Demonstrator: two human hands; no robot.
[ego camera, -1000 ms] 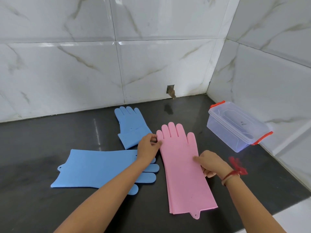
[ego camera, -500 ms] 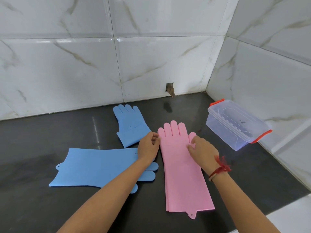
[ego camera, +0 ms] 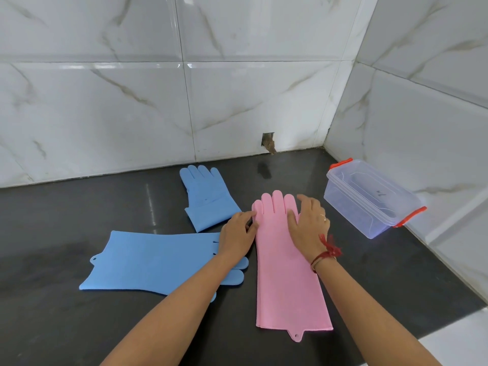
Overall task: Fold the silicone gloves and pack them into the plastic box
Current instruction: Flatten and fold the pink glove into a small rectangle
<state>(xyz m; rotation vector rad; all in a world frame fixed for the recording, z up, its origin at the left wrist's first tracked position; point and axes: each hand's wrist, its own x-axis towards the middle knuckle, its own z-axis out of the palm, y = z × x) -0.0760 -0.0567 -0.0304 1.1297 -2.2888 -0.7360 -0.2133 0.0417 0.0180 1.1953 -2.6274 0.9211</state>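
Note:
A pink silicone glove (ego camera: 287, 281) lies flat on the black counter, fingers pointing away; it looks like two stacked layers. My right hand (ego camera: 309, 225) rests palm down on its finger end, fingers spread. My left hand (ego camera: 237, 236) pinches the pink glove's left edge near the thumb. A long blue glove (ego camera: 153, 262) lies sideways at left, its fingers partly under my left forearm. A folded blue glove (ego camera: 208, 199) sits behind it. The clear plastic box (ego camera: 369, 199) with red clips stands at right, lid on.
The black counter (ego camera: 52, 220) meets white marble-tiled walls at the back and right. A small hole (ego camera: 268, 141) shows in the back wall near the corner. The counter's front edge runs diagonally at lower right, with white floor (ego camera: 459, 336) beyond.
My right hand moved up the pink glove from its right edge to the finger end. My left hand stayed at the glove's left edge.

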